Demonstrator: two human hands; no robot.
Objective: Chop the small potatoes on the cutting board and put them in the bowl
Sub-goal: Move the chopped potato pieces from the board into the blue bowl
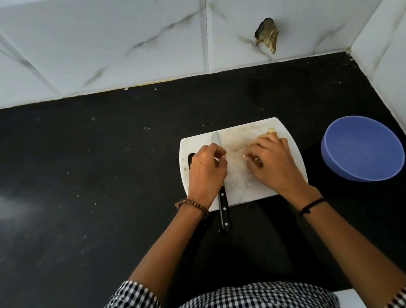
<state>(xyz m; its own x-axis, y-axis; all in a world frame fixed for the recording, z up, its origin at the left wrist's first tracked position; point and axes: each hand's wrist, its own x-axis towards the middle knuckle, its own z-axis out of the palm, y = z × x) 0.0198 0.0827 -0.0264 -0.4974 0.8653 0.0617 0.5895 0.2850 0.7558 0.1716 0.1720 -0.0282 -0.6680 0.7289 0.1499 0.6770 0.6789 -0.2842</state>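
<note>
Potato pieces (271, 131) at the right of the cutting board (233, 135) — right hand (269, 162) grip curled round some; left hand (205, 170) curled over the knife (224, 213), hold unclear. Risk — pieces spilling short of the bowl (326, 147); overhanging handle knocked off the counter (94, 169).

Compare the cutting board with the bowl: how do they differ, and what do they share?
The cutting board is white and flat; the bowl is blue, round and deep. The cutting board carries a knife and potato pieces; the bowl holds nothing visible. Both rest on the black counter.
</note>
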